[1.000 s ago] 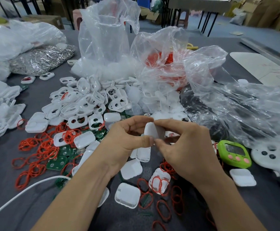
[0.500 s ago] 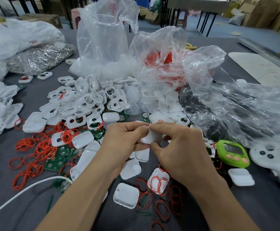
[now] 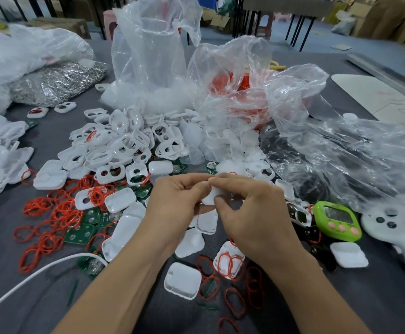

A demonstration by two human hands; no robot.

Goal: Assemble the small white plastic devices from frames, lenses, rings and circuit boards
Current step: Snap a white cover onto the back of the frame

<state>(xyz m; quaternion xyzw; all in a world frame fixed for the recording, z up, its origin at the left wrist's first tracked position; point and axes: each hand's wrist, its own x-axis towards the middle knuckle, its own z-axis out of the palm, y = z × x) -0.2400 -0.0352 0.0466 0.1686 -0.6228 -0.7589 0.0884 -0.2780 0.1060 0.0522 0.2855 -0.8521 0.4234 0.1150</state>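
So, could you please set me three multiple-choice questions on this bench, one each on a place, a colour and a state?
1. Where is the green timer?
A. To the right of the right hand, beside the white controller
B. At the far left
C. Hanging off the near edge

2. What colour are the loose rings on the table?
A. Blue
B. Red
C. Yellow

3. What are the hands doing?
A. Lying flat
B. The left hand and the right hand both pinch one small white part
C. Held wide apart, holding nothing

Answers:
1 A, as the timer lies next to the controller at the right.
2 B, as every loose ring in view is red.
3 B, as fingers of both hands meet on the part.
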